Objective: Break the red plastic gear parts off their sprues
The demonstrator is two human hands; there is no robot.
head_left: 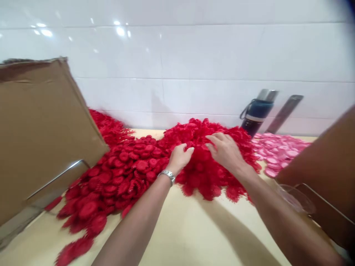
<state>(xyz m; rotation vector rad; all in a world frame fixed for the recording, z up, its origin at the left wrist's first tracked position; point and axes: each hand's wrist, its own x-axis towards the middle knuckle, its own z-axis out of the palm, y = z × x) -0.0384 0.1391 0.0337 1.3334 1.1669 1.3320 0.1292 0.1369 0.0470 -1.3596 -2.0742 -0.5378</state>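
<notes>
My left hand (pixel 179 158), with a metal-band watch (pixel 168 176) on its wrist, reaches into a heap of red fringed flower-like pieces (pixel 205 127). Its thumb and forefinger stand apart; the other fingers are partly hidden. Across from it, my right hand (pixel 226 149) hovers over the same heap, fingers stretched and spread. Between the two hands some red pieces (pixel 200 162) are smeared by motion, and I see none gripped. Left of my left hand lies a second heap, of round red discs with jagged edges (pixel 119 173).
A cardboard box (pixel 44 129) stands at the left, another brown box (pixel 324 166) at the right. Pink discs (pixel 280 149) lie beyond the right arm. A dark blue bottle (pixel 255 114) and a metal strip (pixel 287 112) stand by the white wall (pixel 194 51). The tabletop (pixel 183 229) is pale yellow.
</notes>
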